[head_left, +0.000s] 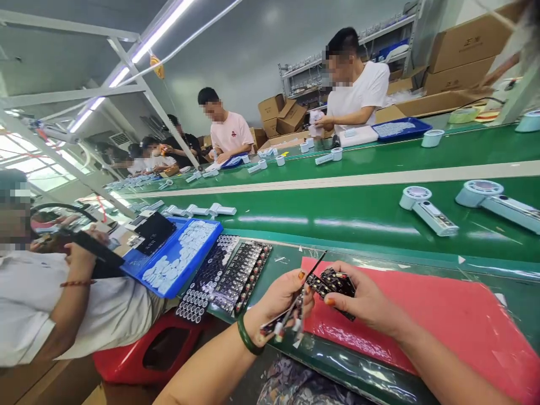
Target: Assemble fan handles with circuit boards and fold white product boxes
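Observation:
Over the near edge of a red mat [422, 315], my two hands meet at a bunch of small black circuit boards [337, 283]. My right hand [369, 301] is closed round the boards, thumb on the near side. My left hand [284, 298], with a green bangle at the wrist, pinches thin dark strips [293, 304] and touches the end of a board. Small white and red parts hang below its fingers. To the left, panels of joined circuit boards [242, 273] lie on the bench beside a black sheet of round white-ringed pieces [200, 295].
A blue tray [175, 284] of pale flat pieces stands at the left, by a co-worker in white [84, 315] on a red stool [139, 360]. Handheld fan bodies [428, 211] lie on the green conveyor [295, 216]. Other people work across it, with cardboard boxes [464, 53] behind.

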`<action>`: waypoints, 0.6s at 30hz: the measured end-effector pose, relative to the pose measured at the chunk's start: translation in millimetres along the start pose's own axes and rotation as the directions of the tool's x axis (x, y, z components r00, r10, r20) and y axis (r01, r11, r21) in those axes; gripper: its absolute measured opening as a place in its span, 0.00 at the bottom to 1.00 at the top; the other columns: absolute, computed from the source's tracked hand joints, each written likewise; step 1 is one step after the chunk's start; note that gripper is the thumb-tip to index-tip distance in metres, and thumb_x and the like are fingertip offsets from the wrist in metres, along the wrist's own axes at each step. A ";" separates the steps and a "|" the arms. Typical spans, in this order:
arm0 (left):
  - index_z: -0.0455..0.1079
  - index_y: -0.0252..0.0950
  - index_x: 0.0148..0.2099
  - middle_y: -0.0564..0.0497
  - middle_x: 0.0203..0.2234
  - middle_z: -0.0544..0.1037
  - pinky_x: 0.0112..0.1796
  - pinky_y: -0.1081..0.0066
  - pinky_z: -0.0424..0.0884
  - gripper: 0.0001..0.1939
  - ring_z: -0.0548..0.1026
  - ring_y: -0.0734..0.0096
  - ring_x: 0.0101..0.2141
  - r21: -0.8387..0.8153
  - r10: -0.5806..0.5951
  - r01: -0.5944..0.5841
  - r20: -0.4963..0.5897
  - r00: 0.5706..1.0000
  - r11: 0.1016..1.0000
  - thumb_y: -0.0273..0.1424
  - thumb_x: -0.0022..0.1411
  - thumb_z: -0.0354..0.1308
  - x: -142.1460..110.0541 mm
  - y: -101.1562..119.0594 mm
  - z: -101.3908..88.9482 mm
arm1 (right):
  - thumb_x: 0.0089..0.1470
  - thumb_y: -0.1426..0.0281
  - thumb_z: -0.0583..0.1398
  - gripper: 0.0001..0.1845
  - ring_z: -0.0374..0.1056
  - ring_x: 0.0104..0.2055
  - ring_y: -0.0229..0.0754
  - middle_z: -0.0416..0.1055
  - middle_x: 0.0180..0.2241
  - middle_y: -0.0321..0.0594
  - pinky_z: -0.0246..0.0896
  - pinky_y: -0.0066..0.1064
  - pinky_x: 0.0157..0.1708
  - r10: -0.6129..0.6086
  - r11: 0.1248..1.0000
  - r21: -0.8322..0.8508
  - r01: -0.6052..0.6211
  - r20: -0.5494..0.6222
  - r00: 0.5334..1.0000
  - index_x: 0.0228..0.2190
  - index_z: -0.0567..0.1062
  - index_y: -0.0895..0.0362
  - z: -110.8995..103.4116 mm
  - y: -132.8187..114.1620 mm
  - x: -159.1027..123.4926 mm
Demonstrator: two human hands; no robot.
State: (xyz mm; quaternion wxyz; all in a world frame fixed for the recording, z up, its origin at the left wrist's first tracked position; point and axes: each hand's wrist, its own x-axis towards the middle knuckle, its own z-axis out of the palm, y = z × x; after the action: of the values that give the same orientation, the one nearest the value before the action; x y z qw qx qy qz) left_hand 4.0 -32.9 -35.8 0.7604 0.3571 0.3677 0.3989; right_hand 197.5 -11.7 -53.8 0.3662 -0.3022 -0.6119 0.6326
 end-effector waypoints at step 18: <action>0.66 0.35 0.31 0.56 0.18 0.73 0.19 0.77 0.61 0.22 0.68 0.79 0.15 -0.237 0.172 -0.187 -0.083 0.982 0.953 0.40 0.46 0.75 -12.9 -22.8 20.9 | 0.46 0.55 0.69 0.18 0.58 0.22 0.37 0.65 0.22 0.35 0.56 0.28 0.20 0.135 0.991 -0.032 -0.133 0.075 0.988 0.32 0.75 0.54 -16.4 4.6 -17.2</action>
State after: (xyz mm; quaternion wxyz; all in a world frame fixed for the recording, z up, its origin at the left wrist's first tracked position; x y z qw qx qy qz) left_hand 24.1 -59.0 -41.4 0.7473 0.2808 0.3050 0.5193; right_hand 220.2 -17.0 -60.6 0.2951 -0.3230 -0.6123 0.6585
